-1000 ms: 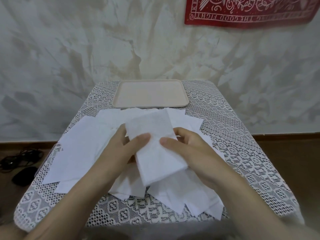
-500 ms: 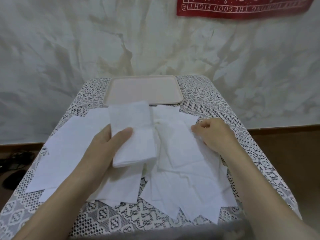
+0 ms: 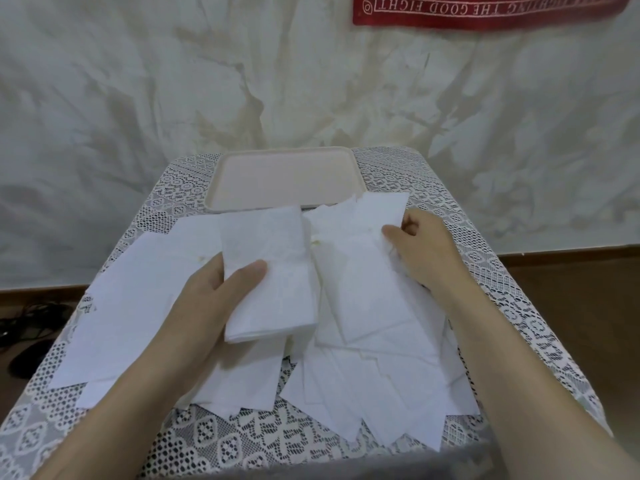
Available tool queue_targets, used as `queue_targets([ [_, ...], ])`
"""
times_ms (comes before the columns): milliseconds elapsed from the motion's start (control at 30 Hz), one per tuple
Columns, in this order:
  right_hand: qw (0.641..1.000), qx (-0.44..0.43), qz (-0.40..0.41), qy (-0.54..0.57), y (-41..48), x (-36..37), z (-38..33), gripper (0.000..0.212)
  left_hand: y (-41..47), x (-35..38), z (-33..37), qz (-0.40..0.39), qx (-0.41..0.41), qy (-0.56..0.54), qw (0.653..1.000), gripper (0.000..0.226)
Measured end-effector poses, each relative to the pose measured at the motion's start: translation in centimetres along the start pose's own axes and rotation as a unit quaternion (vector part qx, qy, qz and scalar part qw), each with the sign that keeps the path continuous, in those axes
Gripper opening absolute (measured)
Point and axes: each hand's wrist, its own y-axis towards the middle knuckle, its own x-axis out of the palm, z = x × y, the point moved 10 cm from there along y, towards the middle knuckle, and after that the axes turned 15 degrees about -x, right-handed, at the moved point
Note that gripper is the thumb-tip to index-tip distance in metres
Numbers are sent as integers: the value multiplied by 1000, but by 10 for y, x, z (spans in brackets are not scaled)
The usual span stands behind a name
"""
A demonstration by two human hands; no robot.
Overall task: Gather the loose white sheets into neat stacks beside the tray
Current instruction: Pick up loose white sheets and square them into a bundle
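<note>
My left hand (image 3: 211, 299) grips a small stack of white sheets (image 3: 270, 271) above the table, thumb on top and fingers beneath. My right hand (image 3: 420, 249) pinches the right edge of a single white sheet (image 3: 360, 268) that lies tilted on the pile. Several loose white sheets (image 3: 374, 386) spread in overlapping layers across the middle and front of the table. More sheets (image 3: 135, 306) lie at the left, partly under my left forearm. A beige tray (image 3: 284, 180) sits empty at the far end, with sheet corners touching its near rim.
A lace cloth (image 3: 485, 271) covers the small table, showing along its right side and front edge. A pale mottled wall stands close behind the tray, with a red banner (image 3: 485, 12) at the top right. Dark cables (image 3: 24, 327) lie on the floor at the left.
My right hand let go of the stack, moved right and took hold of a loose sheet's edge. The left hand kept the stack and shifted it slightly left.
</note>
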Motion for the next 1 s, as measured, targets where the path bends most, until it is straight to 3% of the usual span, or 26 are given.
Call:
queue_targets([
  [133,991,-20,70,115,-2,-21,-13,7,-2,-2,-1,0,-1,4,1000,40],
  [367,939,-21,133,317,-3,-41,-30,13,-5,-7,3,9,8,4,1000,39],
  [500,930,-15,74,361,-7,-28,-46,15,-4,-16,3,19,2,-10,1000,40],
  [667,939,-34,-32,340,-17,4,-73,14,-4,-24,7,32,10,-17,999,40],
  [1000,916,-110,-17,387,-19,-10,-130,15,-8,-39,9,37,12,-33,999,36],
])
